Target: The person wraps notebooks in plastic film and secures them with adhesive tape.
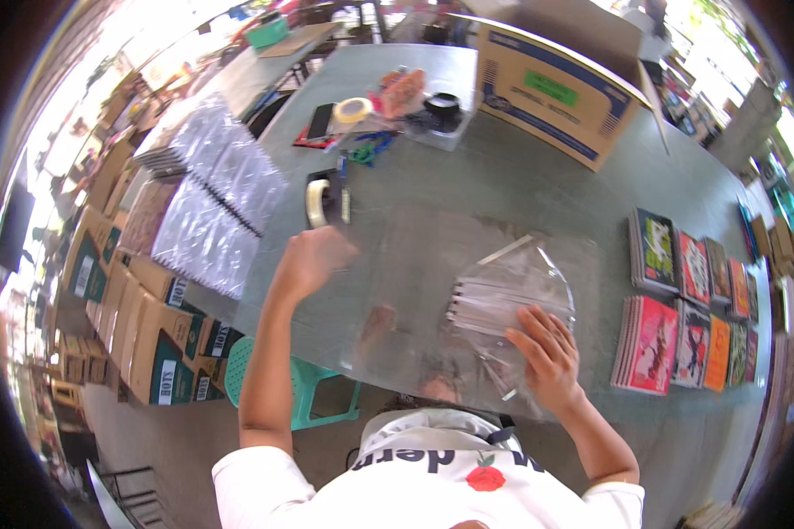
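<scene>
My right hand [547, 351] lies with its fingers spread on a clear plastic bag [538, 273] that holds a small stack of spiral-bound notebooks [490, 304]. Under and around it, more clear plastic film [397, 264] seems to cover the table. To the left, my left hand [325, 257] is raised near a tape dispenser [318, 201] with a pale roll. That hand is smeared by motion, so whether its fingers grip anything cannot be made out. A cutter knife [344, 189] lies just beyond the dispenser.
Stacks of small colourful notebooks [648, 344] stand in rows at right. A large open cardboard box [556, 88] occupies the far side. Plastic-wrapped packs [212, 220] rise at left. Farther back are a tape roll [353, 110] and a phone [320, 122]. A green stool [300, 388] stands below.
</scene>
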Tool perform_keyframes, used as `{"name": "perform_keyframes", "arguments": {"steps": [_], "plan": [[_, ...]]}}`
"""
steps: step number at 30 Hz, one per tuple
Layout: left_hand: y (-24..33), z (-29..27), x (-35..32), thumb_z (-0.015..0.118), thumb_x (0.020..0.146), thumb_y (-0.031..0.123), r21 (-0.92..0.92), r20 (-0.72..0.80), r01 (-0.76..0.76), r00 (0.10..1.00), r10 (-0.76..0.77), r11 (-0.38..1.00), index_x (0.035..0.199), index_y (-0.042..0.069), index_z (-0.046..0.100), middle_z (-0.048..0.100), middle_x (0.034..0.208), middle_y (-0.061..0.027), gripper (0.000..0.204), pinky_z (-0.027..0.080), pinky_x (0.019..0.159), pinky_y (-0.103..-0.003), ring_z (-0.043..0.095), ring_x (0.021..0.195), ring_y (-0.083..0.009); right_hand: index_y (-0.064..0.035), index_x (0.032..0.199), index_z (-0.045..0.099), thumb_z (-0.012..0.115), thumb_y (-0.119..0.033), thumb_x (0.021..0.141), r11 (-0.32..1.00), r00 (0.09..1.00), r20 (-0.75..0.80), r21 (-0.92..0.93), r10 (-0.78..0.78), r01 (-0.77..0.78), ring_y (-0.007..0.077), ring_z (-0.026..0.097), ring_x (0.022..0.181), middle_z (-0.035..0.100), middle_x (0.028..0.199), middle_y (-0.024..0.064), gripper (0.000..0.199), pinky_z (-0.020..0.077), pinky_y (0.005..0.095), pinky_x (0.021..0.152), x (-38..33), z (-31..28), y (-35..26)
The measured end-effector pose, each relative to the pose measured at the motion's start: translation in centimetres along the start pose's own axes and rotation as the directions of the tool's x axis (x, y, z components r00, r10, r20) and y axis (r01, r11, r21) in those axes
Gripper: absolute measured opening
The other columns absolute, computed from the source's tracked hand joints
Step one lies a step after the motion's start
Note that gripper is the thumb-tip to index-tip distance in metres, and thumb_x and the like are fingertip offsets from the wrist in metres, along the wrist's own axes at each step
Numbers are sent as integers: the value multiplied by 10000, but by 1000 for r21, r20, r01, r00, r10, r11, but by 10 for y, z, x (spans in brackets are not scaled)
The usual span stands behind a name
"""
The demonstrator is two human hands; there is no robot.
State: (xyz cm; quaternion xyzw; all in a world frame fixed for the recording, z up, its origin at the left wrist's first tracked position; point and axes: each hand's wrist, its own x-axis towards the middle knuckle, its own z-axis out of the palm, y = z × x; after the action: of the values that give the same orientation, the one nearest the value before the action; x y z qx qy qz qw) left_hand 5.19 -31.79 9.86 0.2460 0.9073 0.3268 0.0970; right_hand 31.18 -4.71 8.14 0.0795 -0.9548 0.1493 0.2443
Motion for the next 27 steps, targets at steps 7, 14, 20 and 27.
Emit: {"name": "perform_keyframes", "arguments": {"steps": [7,14,20,27], "plan": [[155,92,-17,677,759,291,-122,270,-487,822,501,865,728,34,602,573,595,-107,269,431,520,-323,559,537,-219,-163,1142,585,643,-92,646,995,999,-27,99,18,-15,283,469,1183,341,1377,192,504,378,391,974,-4,2,2],[144,63,-4,744,660,325,192,177,-390,916,360,900,821,39,606,622,792,-130,356,483,647,-326,621,744,-231,-103,1165,565,776,-273,594,850,984,139,500,108,-163,262,416,1229,360,1370,162,632,377,360,968,3,-46,15],[148,94,-4,719,714,142,-297,109,-385,896,431,874,926,6,620,654,880,-81,270,475,694,-271,611,790,-131,19,1025,608,701,-297,757,438,819,409,700,402,-565,207,607,916,640,957,112,425,477,312,791,37,-10,72],[134,24,-48,773,613,124,-84,-252,-714,690,678,695,860,106,651,624,899,-75,276,448,795,-349,570,891,-219,-34,928,620,670,-191,767,785,871,-381,619,310,-9,206,618,767,647,826,89,230,494,332,720,32,-107,62]]}}
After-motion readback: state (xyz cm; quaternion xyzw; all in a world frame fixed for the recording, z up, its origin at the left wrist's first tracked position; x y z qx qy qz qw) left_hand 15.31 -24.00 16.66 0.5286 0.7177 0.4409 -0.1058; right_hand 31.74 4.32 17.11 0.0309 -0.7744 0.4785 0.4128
